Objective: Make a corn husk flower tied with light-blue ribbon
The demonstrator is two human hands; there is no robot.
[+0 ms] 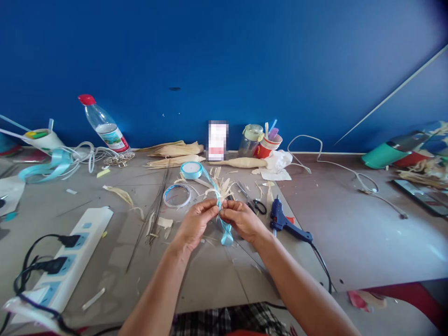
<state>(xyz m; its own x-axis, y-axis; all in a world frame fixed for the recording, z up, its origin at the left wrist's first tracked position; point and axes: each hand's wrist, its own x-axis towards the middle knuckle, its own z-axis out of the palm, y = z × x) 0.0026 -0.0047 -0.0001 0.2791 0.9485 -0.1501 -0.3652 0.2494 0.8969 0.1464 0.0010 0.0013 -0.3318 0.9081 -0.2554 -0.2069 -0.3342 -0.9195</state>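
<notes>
We hold the blue ribbon (227, 237) between our left hand (200, 218) and right hand (245, 219), thumbs and fingers pinched together on it. Should either pinch slacken, the ribbon might untwist near the pale strips (226, 186) fanning just beyond. A hard pull could drag the spool (191, 170) ahead of our left hand; swinging right could knock the glue gun (280, 214).

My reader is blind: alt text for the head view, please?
The left hand and right hand pinch blue ribbon over a table, the spool beyond them; a glue gun lies at right, a power strip at left.
</notes>
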